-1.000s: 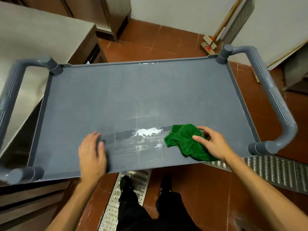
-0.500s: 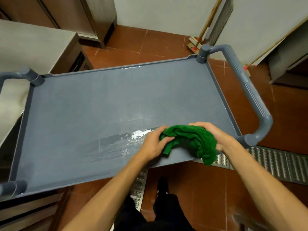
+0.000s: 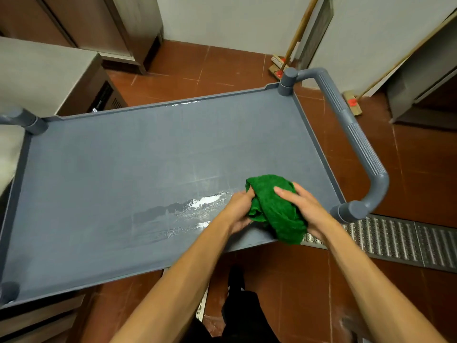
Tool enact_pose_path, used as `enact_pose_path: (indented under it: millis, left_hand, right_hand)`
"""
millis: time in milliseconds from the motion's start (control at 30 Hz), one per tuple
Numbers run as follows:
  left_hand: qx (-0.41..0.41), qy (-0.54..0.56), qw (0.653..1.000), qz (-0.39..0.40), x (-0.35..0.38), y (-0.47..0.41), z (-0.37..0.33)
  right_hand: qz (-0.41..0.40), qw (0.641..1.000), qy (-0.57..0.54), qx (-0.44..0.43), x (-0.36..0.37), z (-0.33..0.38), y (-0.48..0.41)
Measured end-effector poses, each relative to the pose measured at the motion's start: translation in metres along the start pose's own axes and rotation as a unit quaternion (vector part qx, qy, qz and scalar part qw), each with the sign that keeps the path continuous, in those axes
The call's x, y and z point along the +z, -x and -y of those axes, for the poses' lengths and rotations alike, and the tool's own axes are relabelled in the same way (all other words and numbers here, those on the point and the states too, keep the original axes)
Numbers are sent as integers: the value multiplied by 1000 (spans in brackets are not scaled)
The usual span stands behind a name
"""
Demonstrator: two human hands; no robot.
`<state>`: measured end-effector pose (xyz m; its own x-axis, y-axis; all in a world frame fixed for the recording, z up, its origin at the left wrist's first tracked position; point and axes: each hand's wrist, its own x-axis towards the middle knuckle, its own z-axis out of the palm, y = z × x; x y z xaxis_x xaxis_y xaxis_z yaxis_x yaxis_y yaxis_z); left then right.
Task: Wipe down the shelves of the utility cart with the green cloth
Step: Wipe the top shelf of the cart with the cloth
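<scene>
– Two ends to this cart, so start me at the left.
– On the far left, a brushed steel counter [image 3: 37,78] runs alongside it. A round grey corner post [image 3: 34,123] stands at the far left corner of the grey plastic utility cart's top shelf [image 3: 111,169].
– Anything lying on that shelf?
– A wet, shiny streak [image 3: 193,209] crosses the near middle and ends just beside the left hand [image 3: 238,209].
– How is that hand's grip?
– Clenched on the left side of the bunched green cloth [image 3: 274,206], with the fingers tucked into its folds.
– Where exactly is the cloth?
– Over the near right part of the top shelf, held between both hands. Its lower end hangs past the shelf's near edge. I cannot tell whether it touches the surface.
– And the other hand?
– The right hand [image 3: 309,209] is grasping the cloth's right side, with its fingers laid over the top and pointing left.
– What's further right?
– A ribbed grey tube handle [image 3: 358,144] curves round the right end of the cart, near that hand but apart from it. Beyond it, on the near right, a perforated metal floor grate [image 3: 395,238] sits in the red-brown floor tiles [image 3: 420,169]. At the far side, a wooden-handled broom [image 3: 279,63] leans against the white wall.
</scene>
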<state>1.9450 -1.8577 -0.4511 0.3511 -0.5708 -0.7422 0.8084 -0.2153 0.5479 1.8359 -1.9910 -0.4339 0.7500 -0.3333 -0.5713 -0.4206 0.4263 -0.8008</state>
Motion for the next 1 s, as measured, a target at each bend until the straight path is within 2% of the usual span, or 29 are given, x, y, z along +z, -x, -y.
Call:
enact_pose_path:
  millis: [33,100,167,233,300,367,467,700,767,867,1000]
  left_hand:
    - [30,-64,996,-45,-3,-4,1]
    - [101,-189,968,-130,-15,-7,0]
    - [172,-225,946,-156,-33,-3,-1]
    - [252,-236,924,-167,-58,9,0]
    - [322,-270,884,-204,-94,26,6]
    - [369,-329,822,-282,-140,44,14]
    - [400,-399,730,-385,-212,75,26]
    - [355,-529,599,-485,-349,139,51]
    - [352,-536,593,-487,-360,145,56]
    - [351,-550,607,-454,-352,141,54]
    - [320,-521,653,-447,-346,145,51]
  right_hand:
    - [-14,999,27,-16,1,-5,1]
    - [-71,991,74,-87,4,-14,0]
    - [-152,965,129,-171,10,-20,-1]
    - [-222,930,195,-219,16,-23,-2]
    - [-247,917,230,-212,24,-27,-5]
    - [-224,918,285,-158,33,-33,-13]
    - [-215,872,424,-118,49,-45,-26]
    - [-279,861,412,-110,75,-49,-33]
    - [-284,860,410,-111,83,-50,-33]
    - [-271,860,419,-110,108,-53,-39]
    - [-219,857,451,-118,159,-65,-46]
